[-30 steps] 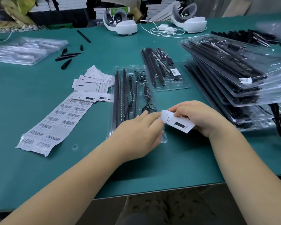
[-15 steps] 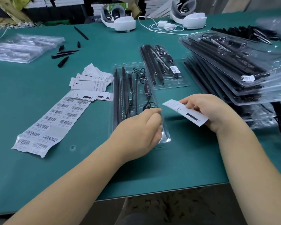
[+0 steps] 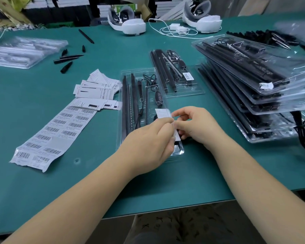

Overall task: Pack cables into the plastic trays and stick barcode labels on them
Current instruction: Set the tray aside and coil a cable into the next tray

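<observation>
Green bench, workshop clutter along frame top. Open plastic tray [image 3: 130,110] at centre, long axis running away from the person, cables [image 3: 141,95] seated inside. Both hands meet over its near right end: left hand [image 3: 151,143] and right hand [image 3: 195,125] fingers pinch a white label slip [image 3: 163,113]. Barcode sheet [image 3: 51,136] lies left, nearer the left hand.
</observation>
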Demonstrator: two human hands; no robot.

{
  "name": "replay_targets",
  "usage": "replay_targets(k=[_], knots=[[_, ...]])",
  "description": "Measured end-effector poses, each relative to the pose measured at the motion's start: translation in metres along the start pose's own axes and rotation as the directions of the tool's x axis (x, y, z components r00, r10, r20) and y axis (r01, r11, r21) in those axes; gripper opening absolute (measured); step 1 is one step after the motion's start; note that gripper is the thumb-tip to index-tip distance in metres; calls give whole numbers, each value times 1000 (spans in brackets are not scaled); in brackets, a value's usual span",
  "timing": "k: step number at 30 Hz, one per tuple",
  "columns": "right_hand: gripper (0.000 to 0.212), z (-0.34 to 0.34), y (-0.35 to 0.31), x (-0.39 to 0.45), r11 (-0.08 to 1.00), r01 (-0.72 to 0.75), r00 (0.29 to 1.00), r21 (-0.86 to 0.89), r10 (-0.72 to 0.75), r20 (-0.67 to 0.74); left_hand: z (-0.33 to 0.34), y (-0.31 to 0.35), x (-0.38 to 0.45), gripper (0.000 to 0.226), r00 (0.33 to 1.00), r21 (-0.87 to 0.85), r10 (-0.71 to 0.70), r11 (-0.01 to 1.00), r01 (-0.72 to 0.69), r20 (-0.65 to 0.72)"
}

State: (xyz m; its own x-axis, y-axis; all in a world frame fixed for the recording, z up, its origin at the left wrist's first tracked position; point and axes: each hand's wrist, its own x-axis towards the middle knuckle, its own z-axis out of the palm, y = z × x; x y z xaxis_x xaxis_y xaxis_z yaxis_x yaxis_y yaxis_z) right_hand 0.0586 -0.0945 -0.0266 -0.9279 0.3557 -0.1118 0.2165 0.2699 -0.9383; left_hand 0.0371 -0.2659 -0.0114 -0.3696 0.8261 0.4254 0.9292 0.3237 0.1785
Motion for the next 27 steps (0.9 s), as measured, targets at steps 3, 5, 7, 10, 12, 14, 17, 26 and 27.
replay_targets(k=[3,5,7,10,12,14,17,26,27], knots=[[15,7,-1,0,981,79,994,-178,-92,-64,-1,0,0,31,1000,4,-1,1000,1,-3],[16,8,-1,-2,929,178,981,-323,-193,-13,-1,0,0,31,1000,-1,-5,1000,5,5],[17,7,0,-6,879,270,962,-393,-265,68,-1,0,0,34,1000,-16,-14,1000,14,10],[32,5,5,-9,809,258,965,-528,-247,94,-1,-2,0,36,1000,-3,-14,1000,14,-6],[37,2,7,-7,757,252,967,-603,-219,129,0,-2,1,33,1000,27,4,1000,-4,-11],[31,-1,7,-5,770,235,972,-593,-174,158,3,-3,0,30,1000,42,14,999,-13,-27],[28,-2,10,-1,800,210,976,-562,-140,165,2,-9,0,33,978,-175,-189,969,173,-84],[29,1,7,-1,896,188,981,-402,-187,43,14,-36,5,68,840,126,-457,889,440,293],[30,1,6,-2,910,182,981,-374,-196,-1,14,-37,4,67,841,132,-460,888,440,286]])
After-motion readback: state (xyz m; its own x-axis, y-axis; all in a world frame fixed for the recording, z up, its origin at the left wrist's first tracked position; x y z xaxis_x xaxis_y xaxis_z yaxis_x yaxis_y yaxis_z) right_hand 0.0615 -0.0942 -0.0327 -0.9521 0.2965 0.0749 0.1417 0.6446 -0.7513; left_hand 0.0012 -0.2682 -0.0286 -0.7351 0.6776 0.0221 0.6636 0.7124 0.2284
